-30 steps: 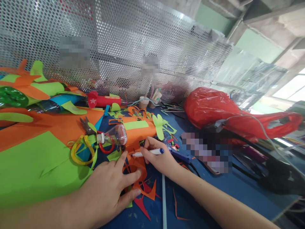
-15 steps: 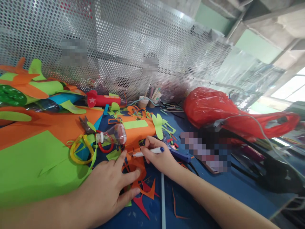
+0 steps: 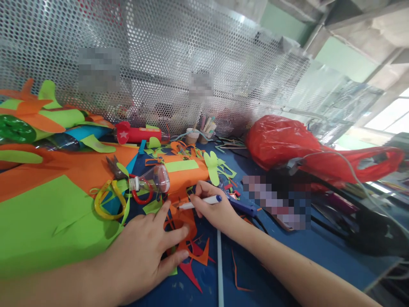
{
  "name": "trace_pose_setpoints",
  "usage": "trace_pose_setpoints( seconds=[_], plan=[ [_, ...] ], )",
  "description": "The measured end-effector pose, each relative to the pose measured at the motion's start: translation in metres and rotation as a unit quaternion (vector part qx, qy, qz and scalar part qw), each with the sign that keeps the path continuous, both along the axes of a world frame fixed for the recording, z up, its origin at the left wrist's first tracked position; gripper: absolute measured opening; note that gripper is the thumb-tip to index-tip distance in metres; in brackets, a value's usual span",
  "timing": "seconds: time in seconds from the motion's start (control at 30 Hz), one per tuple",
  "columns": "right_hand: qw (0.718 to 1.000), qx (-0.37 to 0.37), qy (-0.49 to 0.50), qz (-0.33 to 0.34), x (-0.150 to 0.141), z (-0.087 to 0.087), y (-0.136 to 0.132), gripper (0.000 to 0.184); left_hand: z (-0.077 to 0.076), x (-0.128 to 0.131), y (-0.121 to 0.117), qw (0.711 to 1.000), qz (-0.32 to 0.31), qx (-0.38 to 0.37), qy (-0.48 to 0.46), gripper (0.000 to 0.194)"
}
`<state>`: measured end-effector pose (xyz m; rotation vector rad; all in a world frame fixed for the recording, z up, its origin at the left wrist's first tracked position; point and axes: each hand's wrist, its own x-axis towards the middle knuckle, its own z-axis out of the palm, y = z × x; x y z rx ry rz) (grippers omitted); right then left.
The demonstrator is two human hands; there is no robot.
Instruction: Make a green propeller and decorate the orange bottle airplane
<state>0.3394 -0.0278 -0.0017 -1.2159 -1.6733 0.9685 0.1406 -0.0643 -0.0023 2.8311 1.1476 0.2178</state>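
A white marker (image 3: 204, 201) with a blue end is gripped in my right hand (image 3: 212, 209), its tip down at a piece of orange paper (image 3: 187, 219). My left hand (image 3: 148, 243) lies with fingers spread, its fingertips pressing on the orange paper. Just beyond both hands lies a clear plastic bottle (image 3: 155, 179) on its side, wrapped in orange paper (image 3: 187, 170) with a light green strip on top. Scissors with yellow handles (image 3: 109, 213) and pliers with red handles (image 3: 142, 200) lie left of the bottle.
Large green (image 3: 54, 217) and orange sheets cover the left side. Decorated bottles (image 3: 47, 117) lie at the back left. Paper scraps (image 3: 191, 273) surround my hands. A blue glue gun (image 3: 241, 207), a pixelated phone-like object (image 3: 275, 204) and a red plastic bag (image 3: 277, 138) sit to the right.
Almost nothing differs. My right hand and the marker have shifted very slightly; my left hand stays in place on the paper.
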Motion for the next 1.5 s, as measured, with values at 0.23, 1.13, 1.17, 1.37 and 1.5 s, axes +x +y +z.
trace_pose_setpoints(
  seconds=[0.23,1.13,1.17,1.37,1.5],
  plan=[
    [1.0,0.006,0.0,-0.011,-0.0008,0.0002,0.0006,0.021,0.0023,0.0005,0.0001,1.0,-0.004,0.001,0.009,0.047],
    [1.0,0.007,0.009,-0.007,-0.0016,-0.002,0.0013,0.021,0.0028,0.0002,-0.0004,0.999,-0.006,0.021,0.028,0.048],
    [1.0,0.006,0.006,-0.005,-0.0017,-0.002,0.0015,0.02,0.0024,0.0001,-0.0004,0.999,-0.006,0.023,0.026,0.048],
    [1.0,0.013,0.008,-0.016,-0.0023,-0.0014,0.001,0.02,-0.0006,-0.0008,-0.0006,0.999,-0.008,0.026,0.022,0.049],
    [1.0,0.014,0.007,-0.01,-0.0017,-0.0015,0.0002,0.021,-0.0014,-0.0009,-0.0006,0.999,-0.007,0.029,0.021,0.05]
  ],
)
